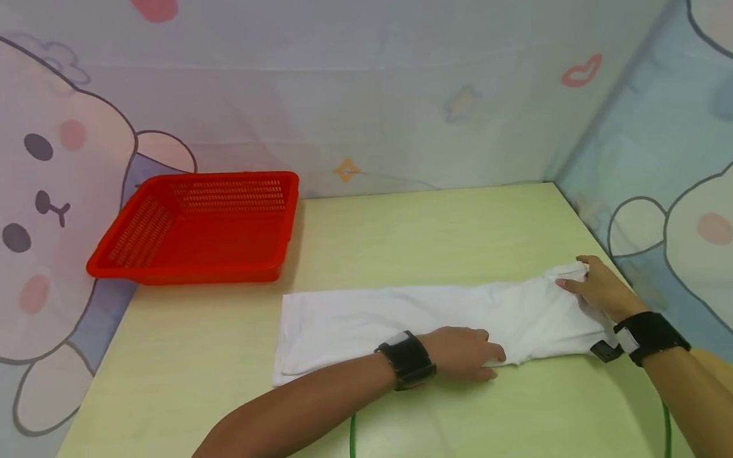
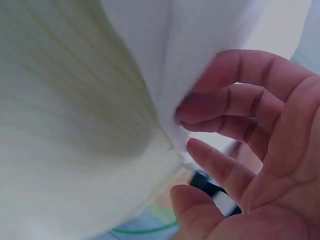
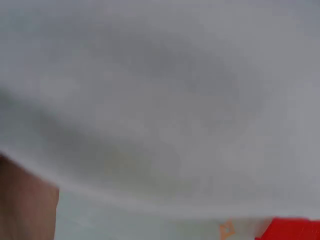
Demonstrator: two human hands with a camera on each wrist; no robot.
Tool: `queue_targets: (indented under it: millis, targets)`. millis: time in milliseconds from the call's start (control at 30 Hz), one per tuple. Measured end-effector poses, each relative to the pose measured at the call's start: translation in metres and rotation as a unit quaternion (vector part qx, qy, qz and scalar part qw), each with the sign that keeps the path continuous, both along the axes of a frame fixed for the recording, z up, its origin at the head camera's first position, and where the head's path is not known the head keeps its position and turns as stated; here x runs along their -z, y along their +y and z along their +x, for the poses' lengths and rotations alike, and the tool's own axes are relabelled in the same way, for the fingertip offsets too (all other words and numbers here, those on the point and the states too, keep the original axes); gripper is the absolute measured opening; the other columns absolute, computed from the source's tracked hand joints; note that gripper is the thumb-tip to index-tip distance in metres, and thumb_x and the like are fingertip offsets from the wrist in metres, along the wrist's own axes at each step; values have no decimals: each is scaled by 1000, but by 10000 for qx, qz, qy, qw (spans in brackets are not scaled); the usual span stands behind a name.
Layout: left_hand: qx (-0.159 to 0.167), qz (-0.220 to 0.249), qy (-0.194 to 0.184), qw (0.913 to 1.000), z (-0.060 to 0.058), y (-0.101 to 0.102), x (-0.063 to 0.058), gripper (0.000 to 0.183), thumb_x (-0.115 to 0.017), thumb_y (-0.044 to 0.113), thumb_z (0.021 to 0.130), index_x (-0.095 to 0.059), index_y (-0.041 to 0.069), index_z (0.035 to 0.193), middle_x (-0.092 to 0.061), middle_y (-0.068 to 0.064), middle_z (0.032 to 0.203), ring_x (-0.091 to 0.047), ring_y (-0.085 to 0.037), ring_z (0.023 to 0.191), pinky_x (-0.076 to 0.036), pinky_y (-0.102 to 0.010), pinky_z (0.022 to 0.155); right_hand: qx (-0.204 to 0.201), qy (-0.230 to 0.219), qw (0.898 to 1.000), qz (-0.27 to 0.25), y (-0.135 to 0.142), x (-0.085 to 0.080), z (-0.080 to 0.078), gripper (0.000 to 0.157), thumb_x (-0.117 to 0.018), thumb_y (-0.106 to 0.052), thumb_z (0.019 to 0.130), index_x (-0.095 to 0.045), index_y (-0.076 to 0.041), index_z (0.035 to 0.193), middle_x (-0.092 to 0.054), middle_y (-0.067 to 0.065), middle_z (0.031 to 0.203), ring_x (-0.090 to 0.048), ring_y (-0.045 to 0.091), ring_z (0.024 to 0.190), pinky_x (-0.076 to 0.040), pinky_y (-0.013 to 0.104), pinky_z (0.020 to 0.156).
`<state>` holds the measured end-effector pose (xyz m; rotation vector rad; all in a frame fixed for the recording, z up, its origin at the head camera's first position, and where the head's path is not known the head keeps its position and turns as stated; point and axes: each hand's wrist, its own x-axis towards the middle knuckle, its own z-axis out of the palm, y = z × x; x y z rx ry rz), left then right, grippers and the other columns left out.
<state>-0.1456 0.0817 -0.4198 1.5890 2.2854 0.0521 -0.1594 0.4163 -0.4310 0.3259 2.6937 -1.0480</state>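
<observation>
A white cloth (image 1: 389, 318), folded into a long strip, lies across the table; its exact kind cannot be told. At its far right corner my right hand (image 1: 604, 289) pinches the fabric between thumb and fingers, and that end is lifted and rumpled. My left hand (image 1: 460, 353) is at the near edge, around the strip's middle. In the left wrist view, the left hand's (image 2: 280, 150) fingers are bent loosely against the cloth (image 2: 165, 60), with the thumb apart from them. White fabric (image 3: 165, 110) fills most of the right wrist view and hides the right fingers.
A red plastic basket (image 1: 275, 267) with slotted walls stands at the back left of the pale table (image 1: 401, 235). Printed fabric walls (image 1: 366, 114) close off the back and sides. Black bands (image 1: 406, 359) circle both wrists, and green cords (image 1: 352, 436) hang near the front.
</observation>
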Motion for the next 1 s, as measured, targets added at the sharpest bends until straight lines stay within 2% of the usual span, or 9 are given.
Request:
queue_targets:
  millis: [100,200,333,467,567,700,800,900,1000]
  targets:
    - [-266,221,-258,9991,-7,-18,-6,35,-46,46,90,-49,35,124,-50,13,104,-49,1,90,-41,-18,74,58,239,9988,432,3,2,2,99,-50,-53,85,6,8,139,-21,43,130,-25,54,119,-30,60,88]
    - [-648,695,-625,9935,-20,-48,-14,36,-44,45,92,-52,28,122,-53,12,100,-49,-1,87,-41,-19,75,82,120,9972,734,6,-2,8,106,-49,-59,82,5,12,137,-28,43,124,-32,54,112,-35,59,82]
    - [-1307,1378,-1302,9731,-44,-94,-20,35,-46,41,92,-55,21,119,-54,9,91,-50,-5,78,-42,-21,71,-125,-284,9938,1066,4,-10,14,111,-50,-63,79,2,18,134,-24,44,126,-28,56,113,-33,61,82]
    - [-2120,1947,-1874,9392,-64,-130,-24,31,-48,40,92,-57,22,115,-57,8,92,-53,-7,82,-45,-25,69,-352,-271,9892,1395,-3,-14,16,108,-49,-64,80,-10,23,131,-23,47,126,-28,58,111,-34,62,80]
    - [-2704,2240,-2111,9122,-74,-149,-27,29,-47,42,91,-58,25,112,-59,4,94,-55,-13,84,-46,-29,68,-469,-45,9819,1835,-7,-13,16,101,-47,-65,80,-30,25,121,-36,46,116,-42,54,98,-40,57,71]
    - [-3374,2686,-2982,8515,-81,-170,-31,25,-50,42,90,-59,25,106,-60,-6,96,-58,-25,89,-48,-34,69,-519,19,9742,2198,-8,-9,18,93,-46,-67,80,-45,23,104,-50,37,89,-52,36,68,-41,39,55]
    - [-3574,2974,-3583,8096,-83,-185,-39,26,-52,42,89,-60,23,104,-59,-10,98,-58,-32,93,-49,-37,73,-473,-173,9777,2040,-7,-8,19,89,-45,-67,80,-46,20,98,-50,25,80,-47,27,63,-36,31,50]
    - [-3645,3163,-3676,7950,-83,-197,-51,27,-52,43,89,-61,22,104,-59,-11,99,-57,-32,93,-49,-39,74,-433,-362,9825,1774,-5,-7,19,82,-45,-66,80,-45,14,94,-46,17,74,-44,24,62,-32,30,49]
    - [-3775,3327,-3571,7869,-84,-208,-63,27,-52,42,89,-61,21,104,-59,-11,98,-58,-30,90,-49,-40,75,-458,-428,9843,1649,-3,-6,16,77,-47,-65,80,-46,11,92,-45,15,76,-45,24,65,-34,31,51]
